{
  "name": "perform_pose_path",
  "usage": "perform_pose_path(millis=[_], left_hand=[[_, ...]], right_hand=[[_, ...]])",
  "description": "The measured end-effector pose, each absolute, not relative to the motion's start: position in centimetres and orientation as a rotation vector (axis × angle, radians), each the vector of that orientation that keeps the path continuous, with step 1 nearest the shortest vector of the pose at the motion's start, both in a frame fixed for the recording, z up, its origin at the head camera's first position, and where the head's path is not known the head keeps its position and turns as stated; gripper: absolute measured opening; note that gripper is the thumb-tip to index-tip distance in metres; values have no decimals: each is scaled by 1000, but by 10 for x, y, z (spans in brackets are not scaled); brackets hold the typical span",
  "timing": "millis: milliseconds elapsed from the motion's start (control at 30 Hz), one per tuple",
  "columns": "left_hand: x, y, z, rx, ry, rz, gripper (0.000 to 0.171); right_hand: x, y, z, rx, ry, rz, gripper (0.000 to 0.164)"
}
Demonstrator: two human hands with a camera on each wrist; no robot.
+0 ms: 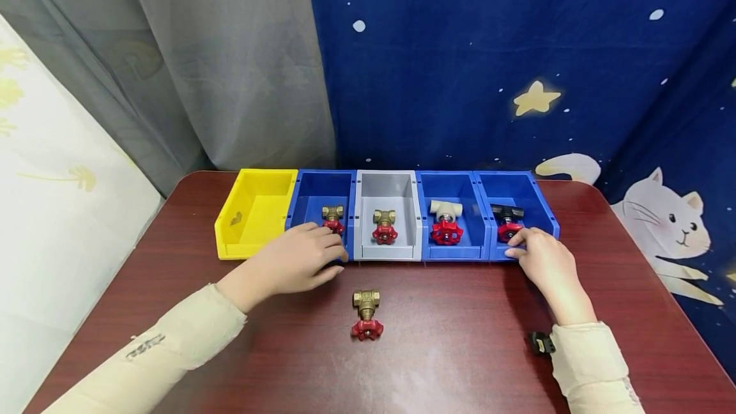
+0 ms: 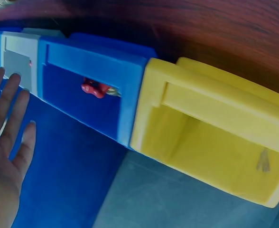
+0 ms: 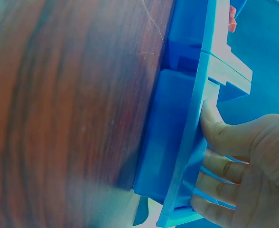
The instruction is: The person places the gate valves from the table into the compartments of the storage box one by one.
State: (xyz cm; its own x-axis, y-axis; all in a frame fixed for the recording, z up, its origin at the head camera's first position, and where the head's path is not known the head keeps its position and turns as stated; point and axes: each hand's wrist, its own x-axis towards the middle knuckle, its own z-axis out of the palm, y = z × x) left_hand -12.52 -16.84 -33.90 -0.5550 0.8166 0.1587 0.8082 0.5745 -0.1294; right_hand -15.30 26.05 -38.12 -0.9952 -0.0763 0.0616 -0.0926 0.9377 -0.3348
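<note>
My left hand [image 1: 307,257] hovers at the front of a blue bin [image 1: 322,184], its fingers extended in the left wrist view. A brass valve [image 1: 333,212] with a red handwheel lies in that bin, just past the fingers. My right hand [image 1: 546,260] is at the far-right blue bin [image 1: 506,183], gripping its front rim with the thumb on the rim and the fingers inside. Close to those fingertips lies a black valve [image 1: 507,212] with a red handwheel. Another brass valve [image 1: 367,312] lies on the table between the hands, its red handwheel toward me.
A yellow bin [image 1: 264,183] stands at the row's left end. The middle grey bin [image 1: 386,184] holds a brass valve [image 1: 384,225]; the blue bin [image 1: 445,184] beside it holds a white valve [image 1: 446,213]. Curtains [image 1: 431,82] hang behind the table. A small black device [image 1: 540,342] sits at the right sleeve.
</note>
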Motion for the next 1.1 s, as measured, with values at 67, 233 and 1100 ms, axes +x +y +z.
perform_pose_path(millis=[67, 233, 1100], left_hand=[[-122, -166, -341, -1357, -2591, 54, 20], [-114, -159, -343, -1311, -2608, 33, 23], [-73, -127, -377, -1143, -2779, -86, 51]], right_hand=[[-153, 261, -381, 133, -3045, 527, 14], [-153, 261, -380, 134, -3043, 524, 14], [-152, 262, -382, 148, -3015, 526, 13]])
